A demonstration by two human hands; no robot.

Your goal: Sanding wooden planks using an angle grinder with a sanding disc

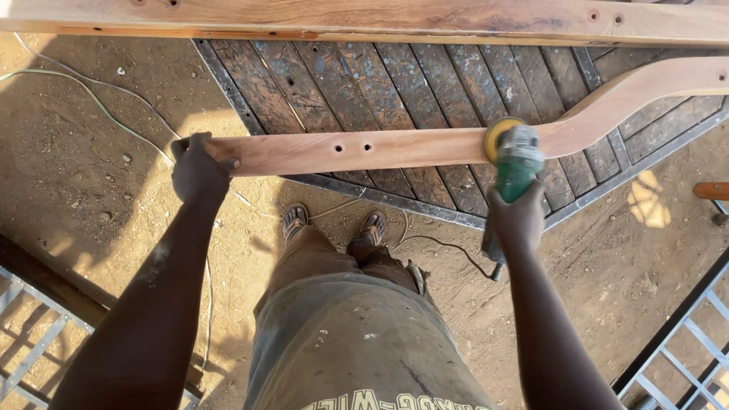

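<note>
A long curved plank (395,148) of reddish-brown sanded wood is held roughly level above a dark slatted metal panel, its squared left end gripped and its right part bending upward towards the frame's right edge. Two small drilled holes are seen side by side near its middle-left. A green angle grinder (516,163) with a yellow sanding disc is pressed against the plank's near edge right of centre, its black cord trailing down to the dirt floor.

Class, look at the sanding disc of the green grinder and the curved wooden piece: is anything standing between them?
Nothing visible does. The right hand holds the green grinder, whose yellow disc sits right against the curved wooden piece. The left hand has the wood's end in its grip.
</note>
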